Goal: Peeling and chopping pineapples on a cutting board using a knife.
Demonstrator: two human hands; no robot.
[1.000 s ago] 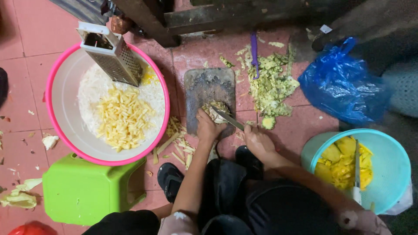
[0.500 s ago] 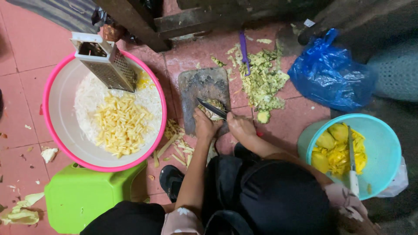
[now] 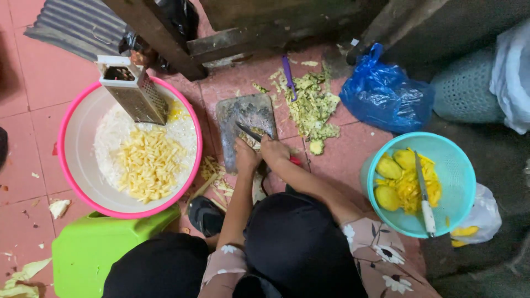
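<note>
Pink-rimmed and wide, the basin holds yellow strips and a steel box grater leaning at its far side. Right of it (on the tiled floor) sits a teal basket of yellow fruit pieces with a white-handled knife. Between them lies the grey chopping board. The left hand presses yellow pieces onto its near end, fingers curled; the right hand, just beside, is closed round a knife whose blade crosses those pieces.
</note>
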